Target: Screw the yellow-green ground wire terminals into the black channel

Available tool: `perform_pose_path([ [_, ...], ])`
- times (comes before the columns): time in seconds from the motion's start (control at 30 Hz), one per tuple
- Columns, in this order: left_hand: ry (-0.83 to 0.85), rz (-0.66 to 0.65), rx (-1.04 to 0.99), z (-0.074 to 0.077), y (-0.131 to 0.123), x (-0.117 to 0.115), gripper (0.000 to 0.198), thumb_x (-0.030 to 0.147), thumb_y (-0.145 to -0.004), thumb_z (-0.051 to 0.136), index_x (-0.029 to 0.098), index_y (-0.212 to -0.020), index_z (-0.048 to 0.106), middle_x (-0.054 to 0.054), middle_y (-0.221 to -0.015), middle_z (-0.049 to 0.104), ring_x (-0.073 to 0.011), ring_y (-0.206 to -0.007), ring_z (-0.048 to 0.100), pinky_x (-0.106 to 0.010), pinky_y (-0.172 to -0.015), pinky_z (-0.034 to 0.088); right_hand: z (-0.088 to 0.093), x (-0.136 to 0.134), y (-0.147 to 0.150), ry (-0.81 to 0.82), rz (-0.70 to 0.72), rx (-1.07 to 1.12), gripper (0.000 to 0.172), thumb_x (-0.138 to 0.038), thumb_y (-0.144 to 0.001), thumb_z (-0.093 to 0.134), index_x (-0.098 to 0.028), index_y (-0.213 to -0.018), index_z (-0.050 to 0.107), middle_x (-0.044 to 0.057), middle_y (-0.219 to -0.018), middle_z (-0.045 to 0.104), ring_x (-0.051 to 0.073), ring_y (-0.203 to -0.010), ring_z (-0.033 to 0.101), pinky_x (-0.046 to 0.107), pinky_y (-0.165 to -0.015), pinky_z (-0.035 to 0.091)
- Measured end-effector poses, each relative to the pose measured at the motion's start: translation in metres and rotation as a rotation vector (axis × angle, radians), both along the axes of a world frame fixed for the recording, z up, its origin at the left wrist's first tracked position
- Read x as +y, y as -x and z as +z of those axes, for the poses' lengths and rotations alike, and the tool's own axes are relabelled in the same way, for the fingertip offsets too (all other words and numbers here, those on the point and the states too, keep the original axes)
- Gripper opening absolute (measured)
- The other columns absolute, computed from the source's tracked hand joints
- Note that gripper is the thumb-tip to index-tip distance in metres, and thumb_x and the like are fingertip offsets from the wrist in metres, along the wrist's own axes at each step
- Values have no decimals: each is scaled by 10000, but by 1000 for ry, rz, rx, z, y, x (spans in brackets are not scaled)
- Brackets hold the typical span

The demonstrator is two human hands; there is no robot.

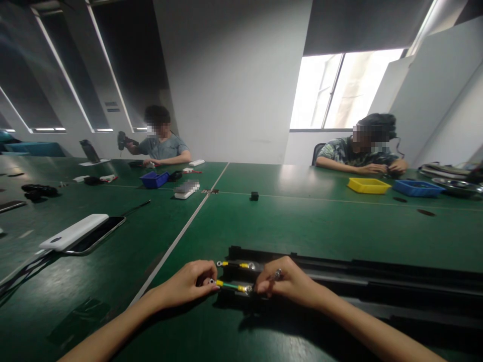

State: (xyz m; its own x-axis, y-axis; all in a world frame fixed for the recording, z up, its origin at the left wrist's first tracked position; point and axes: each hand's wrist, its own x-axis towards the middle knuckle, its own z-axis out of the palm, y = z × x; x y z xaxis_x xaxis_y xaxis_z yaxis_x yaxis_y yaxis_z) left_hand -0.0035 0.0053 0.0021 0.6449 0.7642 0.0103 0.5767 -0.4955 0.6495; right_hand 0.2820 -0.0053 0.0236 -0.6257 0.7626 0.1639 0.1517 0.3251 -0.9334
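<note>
Wires [234, 265]: apparently sitting fastened at left edge of bars [358, 267], leaving outer lugs [219, 264] loose; pinching green wire [230, 285] with left hand [190, 282]; curling right hand [285, 282] by inner lug [247, 288], hold unclear

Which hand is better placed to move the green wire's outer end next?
Likely the left hand: its fingers are at the outer end of the green wire. The right hand is nearer the inner end, by the black rails.

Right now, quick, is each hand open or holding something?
Left hand: closed, pinching one end of the green wire.
Right hand: curled by the wire's other end; can't tell if it holds anything.
</note>
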Motion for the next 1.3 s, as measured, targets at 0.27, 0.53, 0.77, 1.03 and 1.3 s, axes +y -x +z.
perform_pose_path([
  [0.27, -24, -8, -14, -3, 1, 1, 87, 228, -869, 586, 156, -830, 558, 26, -751, 519, -126, -654, 476, -201, -596, 354, -2, 1, -1, -25, -2, -4, 276, -391, -774, 712, -121, -736, 760, 37, -617, 671, 108, -507, 568, 201, -494, 467],
  [0.53, -12, -1, -1, 0, 0, 0, 97, 245, -876, 575, 157, -838, 559, 21, -761, 522, -129, -660, 478, -206, -601, 360, 1, 0, -1, -41, 0, -15, 271, -379, -790, 691, -123, -731, 758, 35, -606, 665, 111, -513, 563, 210, -512, 470],
  [0.77, -28, -3, -7, -4, 1, 1, 113, 260, -879, 571, 164, -826, 545, 25, -746, 506, -125, -644, 458, -202, -590, 349, 1, 0, -1, -53, -4, -32, 301, -412, -791, 690, -124, -733, 757, 29, -600, 656, 109, -505, 561, 205, -501, 461],
  [1.03, -25, -7, 0, -2, 1, 0, 97, 248, -878, 574, 160, -840, 555, 19, -768, 528, -129, -660, 482, -205, -600, 360, 3, 0, 0, -66, -1, -31, 328, -426, -805, 671, -120, -719, 750, 33, -594, 651, 112, -512, 559, 204, -497, 459],
  [1.3, -43, -13, 4, -3, 1, 1, 111, 258, -876, 571, 165, -821, 542, 19, -753, 519, -131, -653, 470, -205, -600, 359, 1, 0, -1, -65, -7, -34, 317, -416, -799, 677, -117, -721, 749, 32, -603, 652, 112, -508, 560, 209, -498, 467],
])
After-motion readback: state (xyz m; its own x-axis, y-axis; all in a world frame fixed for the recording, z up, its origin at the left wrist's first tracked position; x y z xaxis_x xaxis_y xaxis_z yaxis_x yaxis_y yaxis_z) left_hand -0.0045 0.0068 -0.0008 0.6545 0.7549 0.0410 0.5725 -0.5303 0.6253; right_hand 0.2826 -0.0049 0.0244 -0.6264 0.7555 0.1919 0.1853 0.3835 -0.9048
